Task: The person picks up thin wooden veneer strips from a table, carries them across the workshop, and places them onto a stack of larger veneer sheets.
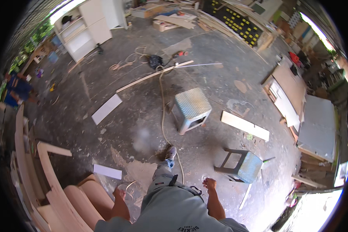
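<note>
I stand on a dusty concrete workshop floor, looking down past my grey shirt and trousers to one shoe [171,153]. My left hand [119,194] hangs at my side near curved plywood pieces [89,193], with the fingers curled and nothing in it. My right hand [210,183] hangs on the other side, fingers loosely closed and empty, close to a dark stool [241,165] with a patterned seat. A long cord [163,116] runs across the floor toward my foot.
A white stool [191,109] with a patterned top stands ahead. Boards [245,125] and a long strip [154,75] lie on the floor. White shelving [83,29] stands far left, panels [317,127] at right, power tools [155,61] beyond.
</note>
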Demonstrator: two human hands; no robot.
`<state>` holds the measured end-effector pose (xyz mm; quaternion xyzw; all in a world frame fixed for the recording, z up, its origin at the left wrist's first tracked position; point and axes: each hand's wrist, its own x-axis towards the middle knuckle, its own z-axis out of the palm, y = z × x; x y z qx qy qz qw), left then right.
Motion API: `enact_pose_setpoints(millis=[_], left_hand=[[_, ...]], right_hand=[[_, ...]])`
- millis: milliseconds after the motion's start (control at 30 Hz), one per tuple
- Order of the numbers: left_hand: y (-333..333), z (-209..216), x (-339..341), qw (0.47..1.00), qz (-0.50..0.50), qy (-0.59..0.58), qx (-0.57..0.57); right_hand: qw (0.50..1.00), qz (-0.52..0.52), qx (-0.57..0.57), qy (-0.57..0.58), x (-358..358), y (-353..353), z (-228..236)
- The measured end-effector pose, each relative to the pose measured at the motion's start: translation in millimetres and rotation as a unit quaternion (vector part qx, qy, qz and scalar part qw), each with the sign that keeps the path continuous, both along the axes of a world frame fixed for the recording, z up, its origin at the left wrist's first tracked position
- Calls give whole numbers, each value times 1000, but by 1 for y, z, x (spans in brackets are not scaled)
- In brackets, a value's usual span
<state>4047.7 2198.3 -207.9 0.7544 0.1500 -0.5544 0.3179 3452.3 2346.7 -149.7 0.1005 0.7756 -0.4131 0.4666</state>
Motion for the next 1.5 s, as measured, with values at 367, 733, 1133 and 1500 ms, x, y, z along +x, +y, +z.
enact_pose_setpoints(millis=[367,733,1133,1500], left_hand=[[-445,144,-446,730,-554,-77,-393],[-389,22,-640,501,-823,26,-266],[-371,22,-752,353,-896,-180,-201],[-417,-36,-938,599,-789,-21,-135]], right_hand=[[938,-321,-99,86,-97,-43,50],[852,-508,110,-59,-80,45,-49],[932,-63,54,354,-683,-88,-41],[948,96,-172,250,-899,-382,47]])
